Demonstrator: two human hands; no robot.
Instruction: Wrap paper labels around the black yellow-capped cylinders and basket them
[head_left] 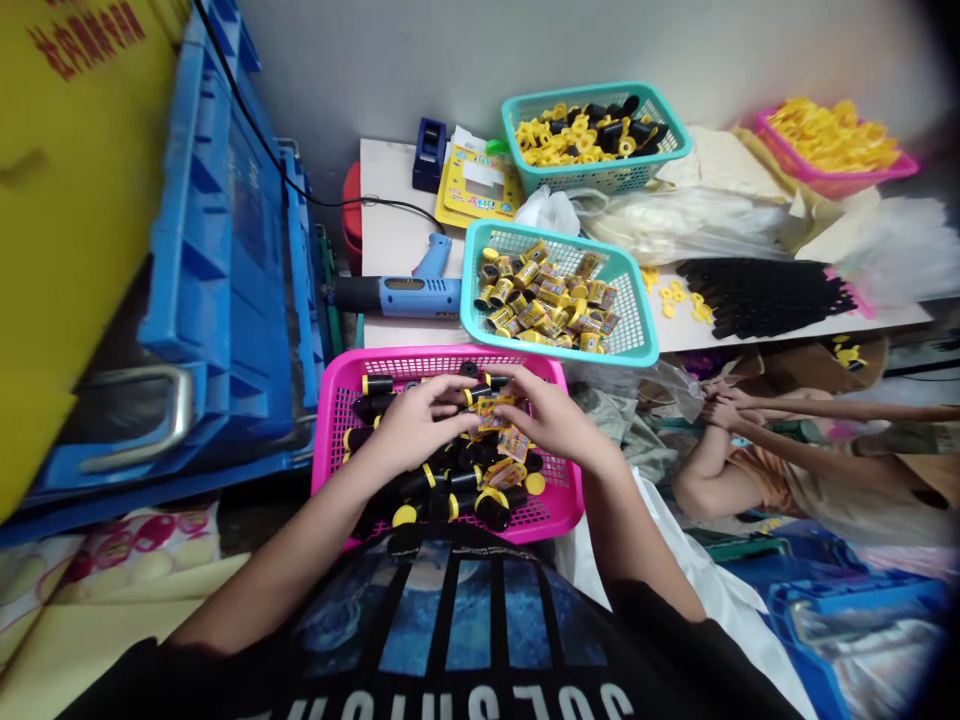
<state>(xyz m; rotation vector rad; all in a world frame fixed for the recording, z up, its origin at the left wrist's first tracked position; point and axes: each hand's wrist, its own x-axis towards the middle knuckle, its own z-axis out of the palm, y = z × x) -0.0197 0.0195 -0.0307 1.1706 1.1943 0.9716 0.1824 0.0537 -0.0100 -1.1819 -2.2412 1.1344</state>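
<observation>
Both my hands are over a pink basket (334, 420) holding several black cylinders with yellow caps (450, 485). My left hand (420, 420) is curled closed around a black and yellow cylinder (474, 397). My right hand (546, 415) is closed too, pinching a colourful label (495, 412) against that cylinder. A few more labels (512, 443) lie in the basket just under my right hand.
On the white table sit a teal basket (637, 335) of labelled cylinders, a blue glue gun (405, 293), a second teal basket (667, 135), a pink tray (832, 180) of yellow rings and a stack of black tubes (765, 297). Blue crates (225, 260) stand left. Another person's arms (750, 420) are at the right.
</observation>
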